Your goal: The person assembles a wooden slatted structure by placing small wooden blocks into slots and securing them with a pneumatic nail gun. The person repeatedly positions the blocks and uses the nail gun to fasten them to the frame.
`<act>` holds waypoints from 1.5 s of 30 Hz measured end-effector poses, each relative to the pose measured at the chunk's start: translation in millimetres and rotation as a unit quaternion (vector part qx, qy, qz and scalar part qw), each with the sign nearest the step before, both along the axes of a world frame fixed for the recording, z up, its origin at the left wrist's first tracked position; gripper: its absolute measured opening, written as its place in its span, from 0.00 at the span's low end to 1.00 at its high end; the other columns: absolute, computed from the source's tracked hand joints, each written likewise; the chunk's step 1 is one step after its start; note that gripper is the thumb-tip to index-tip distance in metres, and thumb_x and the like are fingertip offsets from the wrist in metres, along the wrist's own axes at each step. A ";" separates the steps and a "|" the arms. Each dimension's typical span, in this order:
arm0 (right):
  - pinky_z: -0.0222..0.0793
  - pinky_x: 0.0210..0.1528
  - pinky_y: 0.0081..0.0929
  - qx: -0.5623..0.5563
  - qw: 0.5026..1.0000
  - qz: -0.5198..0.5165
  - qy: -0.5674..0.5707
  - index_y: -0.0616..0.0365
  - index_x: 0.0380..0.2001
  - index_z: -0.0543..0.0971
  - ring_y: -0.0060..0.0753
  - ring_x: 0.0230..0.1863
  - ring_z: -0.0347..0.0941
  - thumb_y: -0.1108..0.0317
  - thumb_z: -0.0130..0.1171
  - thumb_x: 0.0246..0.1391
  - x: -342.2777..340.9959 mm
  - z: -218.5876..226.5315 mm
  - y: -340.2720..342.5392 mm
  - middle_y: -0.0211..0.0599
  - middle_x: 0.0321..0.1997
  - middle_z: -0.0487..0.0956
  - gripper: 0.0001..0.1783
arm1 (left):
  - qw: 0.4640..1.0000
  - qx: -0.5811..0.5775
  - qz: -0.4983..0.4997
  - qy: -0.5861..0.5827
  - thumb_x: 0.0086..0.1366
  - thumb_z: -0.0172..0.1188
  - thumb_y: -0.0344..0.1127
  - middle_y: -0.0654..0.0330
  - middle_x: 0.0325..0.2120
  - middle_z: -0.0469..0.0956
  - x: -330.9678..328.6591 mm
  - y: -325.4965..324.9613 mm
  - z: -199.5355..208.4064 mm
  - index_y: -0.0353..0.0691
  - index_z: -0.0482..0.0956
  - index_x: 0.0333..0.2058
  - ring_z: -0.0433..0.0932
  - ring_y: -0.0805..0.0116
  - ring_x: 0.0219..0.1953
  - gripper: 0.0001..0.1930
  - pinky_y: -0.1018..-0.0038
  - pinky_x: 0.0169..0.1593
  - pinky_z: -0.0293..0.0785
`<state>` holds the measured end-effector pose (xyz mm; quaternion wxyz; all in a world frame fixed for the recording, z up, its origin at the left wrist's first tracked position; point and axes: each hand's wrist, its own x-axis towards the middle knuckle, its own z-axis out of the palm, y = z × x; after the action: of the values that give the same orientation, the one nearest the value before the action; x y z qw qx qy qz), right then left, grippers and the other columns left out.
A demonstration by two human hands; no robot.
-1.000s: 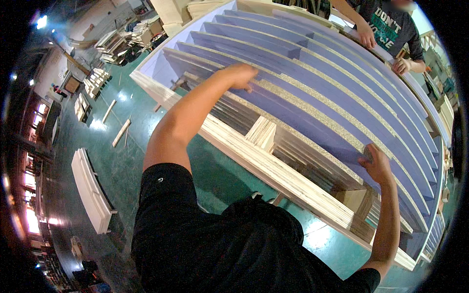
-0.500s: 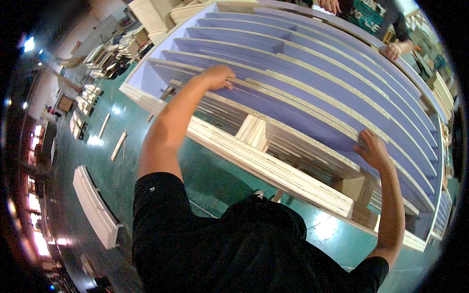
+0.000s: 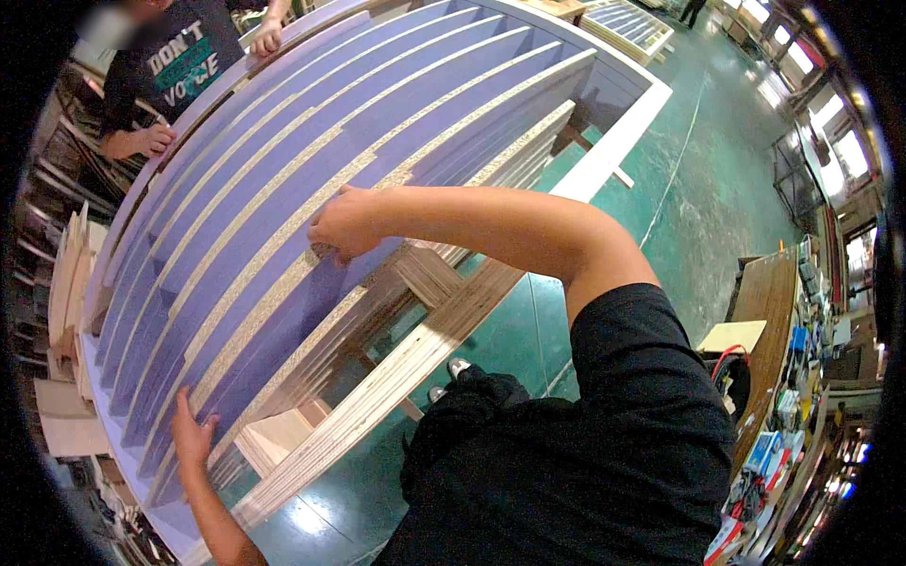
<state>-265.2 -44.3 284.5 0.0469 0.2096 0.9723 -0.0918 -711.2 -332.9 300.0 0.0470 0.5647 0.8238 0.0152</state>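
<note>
A large wooden frame (image 3: 377, 391) lies before me, with long chipboard slats standing on edge across a lavender panel (image 3: 293, 297). My right hand (image 3: 349, 226) is closed over the top edge of a near slat (image 3: 264, 307), around the middle of the frame; its fingertips are partly hidden. Toward the left end, my left hand (image 3: 193, 436) is at the near slats, fingers and thumb spread apart. Short wooden blocks (image 3: 429, 275) bridge the gap between the slats and the thick layered front rail.
Across the frame a co-worker in a dark printed shirt (image 3: 184, 66) rests both hands on the far edge. Stacked boards (image 3: 71, 283) stand at the left. A cluttered workbench (image 3: 755, 349) with tools is at the right. Green floor (image 3: 694, 179) stretches beyond the frame's right end.
My view has swung to the right, so the co-worker now appears at upper left. Both hands stay at the near slats; the left hand's fingers have spread.
</note>
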 end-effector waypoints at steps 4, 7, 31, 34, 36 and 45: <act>0.64 0.57 0.54 0.000 1.000 -0.003 0.018 0.53 0.49 0.77 0.46 0.54 0.78 0.47 0.68 0.53 7.3 -0.7 -1.9 0.38 0.46 0.81 0.27 | 0.998 0.022 -0.056 0.021 0.46 0.78 0.28 0.43 0.45 0.81 4.0 13.7 -4.3 0.41 0.71 0.57 0.78 0.40 0.50 0.38 0.55 0.52 0.72; 0.64 0.57 0.55 0.002 1.000 -0.005 0.010 0.53 0.48 0.77 0.46 0.55 0.77 0.47 0.69 0.53 4.0 3.9 -3.6 0.38 0.47 0.81 0.27 | 0.998 0.020 -0.051 0.015 0.44 0.79 0.29 0.45 0.43 0.82 2.2 10.0 -6.2 0.39 0.73 0.54 0.79 0.40 0.48 0.36 0.54 0.50 0.72; 0.72 0.52 0.50 0.000 1.000 -0.021 0.008 0.59 0.47 0.73 0.56 0.52 0.75 0.53 0.71 0.51 -0.3 3.4 -2.0 0.46 0.49 0.77 0.28 | 0.982 -0.129 -0.125 0.053 0.53 0.74 0.42 0.45 0.47 0.80 27.9 47.9 -1.9 0.38 0.77 0.51 0.77 0.41 0.51 0.28 0.54 0.53 0.73; 0.67 0.58 0.49 0.085 0.995 0.010 0.042 0.57 0.50 0.74 0.51 0.57 0.72 0.53 0.70 0.52 -1.4 -0.6 -6.6 0.43 0.52 0.76 0.28 | 0.985 -0.077 -0.146 0.054 0.53 0.74 0.44 0.47 0.45 0.80 34.4 40.5 0.8 0.38 0.78 0.49 0.78 0.44 0.50 0.27 0.56 0.53 0.74; 0.64 0.61 0.48 0.127 0.981 0.032 0.144 0.55 0.53 0.74 0.48 0.60 0.70 0.54 0.70 0.52 -4.5 15.4 -17.3 0.41 0.54 0.75 0.29 | 0.987 0.035 -0.153 0.028 0.54 0.74 0.44 0.48 0.43 0.81 57.7 39.0 22.3 0.38 0.77 0.49 0.79 0.45 0.48 0.27 0.56 0.52 0.75; 0.60 0.66 0.52 0.262 0.935 -0.144 0.191 0.52 0.57 0.72 0.48 0.66 0.66 0.55 0.71 0.50 -13.5 51.2 60.7 0.39 0.61 0.72 0.33 | 0.915 0.248 -0.283 0.147 0.55 0.74 0.49 0.46 0.53 0.77 74.3 147.1 39.2 0.36 0.72 0.58 0.73 0.45 0.59 0.37 0.58 0.63 0.68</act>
<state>-278.7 16.4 335.7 -0.2099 0.3304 0.9120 0.1225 -636.9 -185.9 339.2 -0.2140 0.7639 0.5966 0.1216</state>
